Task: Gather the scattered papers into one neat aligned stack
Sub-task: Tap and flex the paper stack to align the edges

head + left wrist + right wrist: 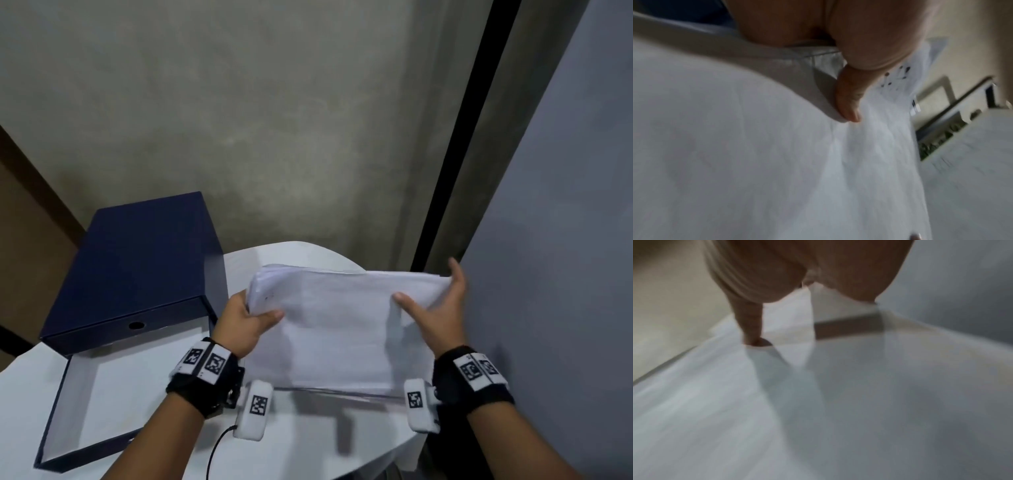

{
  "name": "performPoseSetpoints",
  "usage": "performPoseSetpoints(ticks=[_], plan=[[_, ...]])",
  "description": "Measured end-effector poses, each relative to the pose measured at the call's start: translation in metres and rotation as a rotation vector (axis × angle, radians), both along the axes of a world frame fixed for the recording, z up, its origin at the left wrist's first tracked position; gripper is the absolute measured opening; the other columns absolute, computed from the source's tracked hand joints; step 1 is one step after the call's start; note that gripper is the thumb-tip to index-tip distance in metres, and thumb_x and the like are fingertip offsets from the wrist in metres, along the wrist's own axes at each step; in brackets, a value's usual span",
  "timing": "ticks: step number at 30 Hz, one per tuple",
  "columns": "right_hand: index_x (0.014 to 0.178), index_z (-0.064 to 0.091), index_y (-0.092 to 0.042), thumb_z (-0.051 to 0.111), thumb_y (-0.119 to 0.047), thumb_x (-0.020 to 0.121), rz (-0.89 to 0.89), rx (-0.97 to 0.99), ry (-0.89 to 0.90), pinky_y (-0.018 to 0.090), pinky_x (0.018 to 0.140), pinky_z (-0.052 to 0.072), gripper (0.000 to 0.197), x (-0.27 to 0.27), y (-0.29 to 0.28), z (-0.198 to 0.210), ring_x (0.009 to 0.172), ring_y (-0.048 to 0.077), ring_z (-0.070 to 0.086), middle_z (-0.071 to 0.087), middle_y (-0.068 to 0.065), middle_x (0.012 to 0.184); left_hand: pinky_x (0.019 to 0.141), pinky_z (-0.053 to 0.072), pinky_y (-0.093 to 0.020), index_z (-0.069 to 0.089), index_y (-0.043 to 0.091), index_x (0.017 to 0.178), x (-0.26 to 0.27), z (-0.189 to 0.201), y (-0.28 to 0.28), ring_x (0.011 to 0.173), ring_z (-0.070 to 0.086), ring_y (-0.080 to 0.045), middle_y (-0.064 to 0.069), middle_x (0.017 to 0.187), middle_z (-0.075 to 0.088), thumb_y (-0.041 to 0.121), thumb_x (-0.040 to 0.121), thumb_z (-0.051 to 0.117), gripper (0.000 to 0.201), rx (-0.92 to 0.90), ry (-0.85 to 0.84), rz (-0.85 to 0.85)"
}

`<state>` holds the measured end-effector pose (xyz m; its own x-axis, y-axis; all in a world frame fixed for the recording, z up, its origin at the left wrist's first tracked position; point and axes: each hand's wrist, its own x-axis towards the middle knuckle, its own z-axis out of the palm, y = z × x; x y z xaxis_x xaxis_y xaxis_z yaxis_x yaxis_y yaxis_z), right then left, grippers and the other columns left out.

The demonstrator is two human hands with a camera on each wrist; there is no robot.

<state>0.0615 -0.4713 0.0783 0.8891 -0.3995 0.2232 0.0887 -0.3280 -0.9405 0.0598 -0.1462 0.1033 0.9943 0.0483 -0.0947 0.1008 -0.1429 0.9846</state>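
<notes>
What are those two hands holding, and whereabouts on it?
A stack of white paper sheets: the left hand grips its left edge, the right hand its right edge, thumbs on top.

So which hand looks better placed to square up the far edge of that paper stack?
Probably the right hand: its fingers already reach the paper stack's far corner, while the left hand pinches the near-left edge.

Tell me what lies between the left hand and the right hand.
The paper stack spans the gap in the head view: the left hand grips its left edge, the right hand its right.
</notes>
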Motion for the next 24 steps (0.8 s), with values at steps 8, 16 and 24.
performPoseSetpoints(ticks=[8,16,24], plan=[[0.102,0.070,-0.012,0.067,0.012,0.074,0.315,0.602,0.248,0.033,0.068,0.059,0.037,-0.012,-0.025,-0.019,0.093,0.034,0.068,0.077,0.008,0.095,0.081,0.056,-0.050,0.070,0.013,0.099,0.003,-0.021,0.004,0.089,0.071,-0.035,-0.012,0.095,0.075,0.014,0.062,0.079,0.039,-0.112,0.047,0.071],[0.098,0.068,-0.012,0.069,0.009,0.083,0.108,0.439,0.202,0.038,0.078,0.057,0.026,-0.017,-0.009,-0.043,0.084,0.025,0.071,0.077,0.001,0.086,0.075,0.054,-0.040,0.065,0.011,0.097,-0.001,-0.054,-0.015,0.087,0.067,-0.034,-0.011,0.091,0.070,0.003,0.079,0.072,0.021,-0.103,0.079,0.208],[0.115,0.064,-0.017,0.069,-0.004,0.088,0.042,0.338,0.408,0.037,0.087,0.051,0.031,-0.040,-0.006,-0.106,0.102,0.025,0.067,0.071,0.001,0.104,0.060,0.042,-0.023,0.057,0.018,0.099,-0.020,-0.099,-0.034,0.071,0.057,-0.023,-0.006,0.083,0.064,0.012,0.087,0.060,0.014,0.272,0.229,0.131]])
